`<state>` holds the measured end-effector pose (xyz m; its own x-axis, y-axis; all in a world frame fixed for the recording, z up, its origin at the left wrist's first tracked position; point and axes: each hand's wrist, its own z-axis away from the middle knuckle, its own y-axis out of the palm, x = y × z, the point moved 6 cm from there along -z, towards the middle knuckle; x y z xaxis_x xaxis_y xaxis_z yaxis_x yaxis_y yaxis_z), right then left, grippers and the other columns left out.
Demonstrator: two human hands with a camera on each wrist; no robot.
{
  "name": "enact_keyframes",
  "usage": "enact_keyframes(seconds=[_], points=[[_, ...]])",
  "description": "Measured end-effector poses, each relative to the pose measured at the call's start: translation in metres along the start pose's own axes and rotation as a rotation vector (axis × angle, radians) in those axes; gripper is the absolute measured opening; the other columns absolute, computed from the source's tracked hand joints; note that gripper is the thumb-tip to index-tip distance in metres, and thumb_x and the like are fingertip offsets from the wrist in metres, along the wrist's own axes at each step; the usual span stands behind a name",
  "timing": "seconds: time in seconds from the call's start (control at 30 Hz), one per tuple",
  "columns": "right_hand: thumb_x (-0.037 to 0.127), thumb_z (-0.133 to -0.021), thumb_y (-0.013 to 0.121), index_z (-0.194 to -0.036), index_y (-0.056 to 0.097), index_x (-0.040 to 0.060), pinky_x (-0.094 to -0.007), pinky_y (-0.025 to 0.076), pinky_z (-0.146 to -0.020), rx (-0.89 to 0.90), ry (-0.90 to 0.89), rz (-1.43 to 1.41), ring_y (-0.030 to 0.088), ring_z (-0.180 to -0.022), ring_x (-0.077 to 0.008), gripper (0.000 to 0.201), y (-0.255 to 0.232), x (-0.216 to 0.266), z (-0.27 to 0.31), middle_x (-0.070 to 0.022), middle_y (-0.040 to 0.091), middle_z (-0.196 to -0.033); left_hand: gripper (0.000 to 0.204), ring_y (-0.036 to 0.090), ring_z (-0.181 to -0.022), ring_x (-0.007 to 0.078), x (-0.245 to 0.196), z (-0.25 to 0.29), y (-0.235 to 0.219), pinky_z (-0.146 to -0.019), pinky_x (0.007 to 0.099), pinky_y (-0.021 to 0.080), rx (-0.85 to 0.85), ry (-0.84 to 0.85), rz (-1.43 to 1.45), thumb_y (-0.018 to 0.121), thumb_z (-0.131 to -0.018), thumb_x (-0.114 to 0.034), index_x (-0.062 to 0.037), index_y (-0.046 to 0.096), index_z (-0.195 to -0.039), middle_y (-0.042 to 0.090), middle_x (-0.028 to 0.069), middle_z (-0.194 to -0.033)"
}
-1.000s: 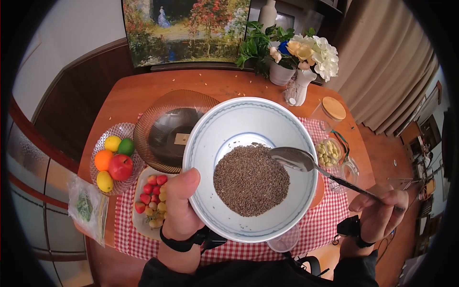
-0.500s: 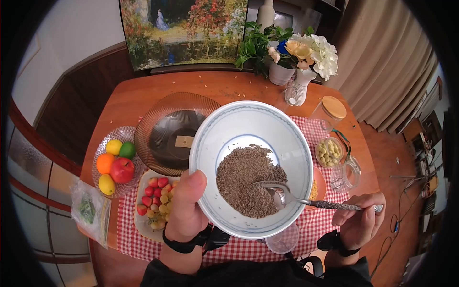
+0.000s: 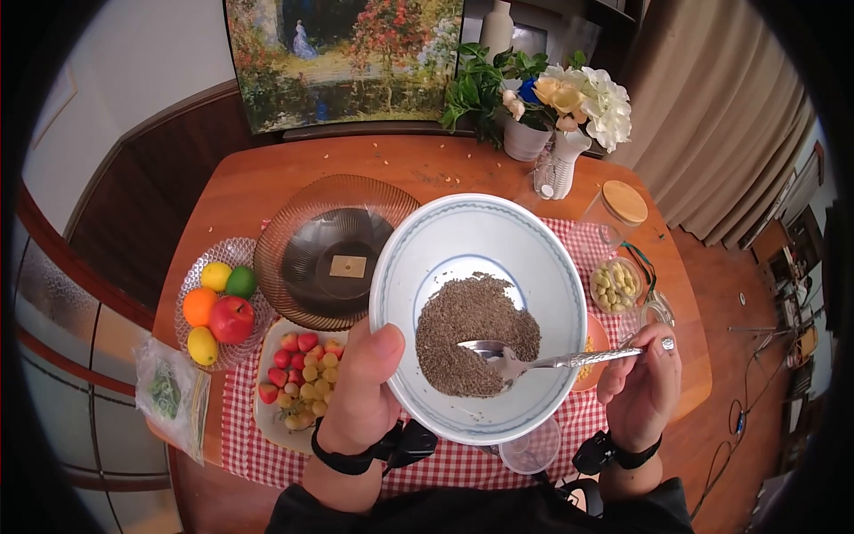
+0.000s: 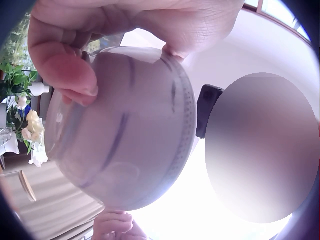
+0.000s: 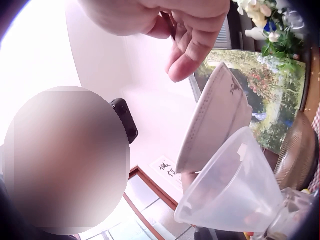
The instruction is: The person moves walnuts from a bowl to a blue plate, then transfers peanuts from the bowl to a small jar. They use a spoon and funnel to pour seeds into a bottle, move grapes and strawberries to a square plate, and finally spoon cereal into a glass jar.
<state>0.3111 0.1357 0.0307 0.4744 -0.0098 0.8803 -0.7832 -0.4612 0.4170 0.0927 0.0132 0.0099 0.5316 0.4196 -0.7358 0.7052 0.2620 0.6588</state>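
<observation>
My left hand [image 3: 360, 392] grips a white bowl [image 3: 480, 423] with a blue-patterned rim, thumb over the edge and fingers under its base, as the left wrist view shows. Small dark brown seeds [image 3: 471, 311] lie in the bowl, which tips toward the head camera. Between thumb and fingers my right hand [image 3: 645, 392] pinches the patterned handle of a metal spoon [image 3: 578, 359]. The spoon's head lies among the seeds. Below the bowl stands a translucent plastic funnel [image 5: 235, 185], set in the mouth of a clear container [image 5: 292, 215].
On the left are a glass fruit plate [image 3: 258, 334], a tray [image 3: 267, 418] of strawberries and grapes, a plastic bag [image 3: 169, 400] and a large amber glass bowl [image 3: 294, 196]. A jar [image 3: 616, 285] of pale green pieces and a wooden-lidded jar [image 3: 624, 203] stand right, flowers [image 3: 587, 98] behind.
The spoon has come down from above the seeds into them, its handle now nearly level. My right hand has moved left toward the bowl, while the left hand and bowl have shifted slightly right.
</observation>
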Motion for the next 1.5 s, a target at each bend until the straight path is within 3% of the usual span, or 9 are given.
enact_keyframes(seconds=[0.4, 0.6, 1.17, 1.5], points=[[0.027, -0.098, 0.04, -0.092, 0.045, 0.0033, -0.024, 0.04, -0.037, -0.157, -0.076, 0.024, 0.045, -0.043, -0.0133, 0.025, -0.021, 0.017, -0.002, -0.0045, 0.048, -0.062, 0.065, 0.056, -0.111, 0.0234, -0.006, -0.003, 0.0, -0.093, 0.0358, 0.045, 0.023, 0.078, 0.05, 0.047, -0.089, -0.043, 0.0045, 0.04, -0.132, 0.053, 0.0179, -0.126], [0.027, -0.098, 0.039, -0.092, 0.044, 0.0039, -0.0222, 0.038, -0.035, -0.117, -0.121, 0.057, 0.043, -0.042, -0.0116, 0.024, -0.028, 0.03, 0.005, -0.0037, 0.047, -0.06, 0.064, 0.056, -0.11, 0.0263, -0.01, -0.004, -0.003, -0.096, 0.0372, 0.043, -0.047, 0.087, 0.036, 0.047, -0.086, -0.045, 0.0036, 0.045, -0.129, 0.056, 0.0176, -0.122], [0.021, -0.098, 0.037, -0.089, 0.041, 0.0024, -0.0229, 0.038, -0.03, -0.15, -0.159, 0.025, 0.044, -0.037, -0.0118, 0.022, -0.065, 0.046, 0.046, -0.0048, 0.046, -0.057, 0.064, 0.054, -0.112, 0.0243, -0.01, -0.005, -0.007, -0.096, 0.036, 0.041, -0.081, 0.156, -0.004, 0.047, -0.088, -0.044, 0.0041, 0.043, -0.13, 0.054, 0.017, -0.125], [0.02, -0.096, 0.04, -0.086, 0.043, -0.0004, -0.0277, 0.042, -0.033, -0.133, -0.105, 0.105, 0.046, -0.037, -0.0173, 0.023, -0.07, 0.039, 0.054, -0.0094, 0.048, -0.052, 0.061, 0.055, -0.11, 0.0235, -0.005, -0.003, -0.007, -0.096, 0.0353, 0.042, -0.009, 0.138, 0.167, 0.047, -0.088, -0.042, 0.003, 0.045, -0.129, 0.056, 0.0157, -0.123]])
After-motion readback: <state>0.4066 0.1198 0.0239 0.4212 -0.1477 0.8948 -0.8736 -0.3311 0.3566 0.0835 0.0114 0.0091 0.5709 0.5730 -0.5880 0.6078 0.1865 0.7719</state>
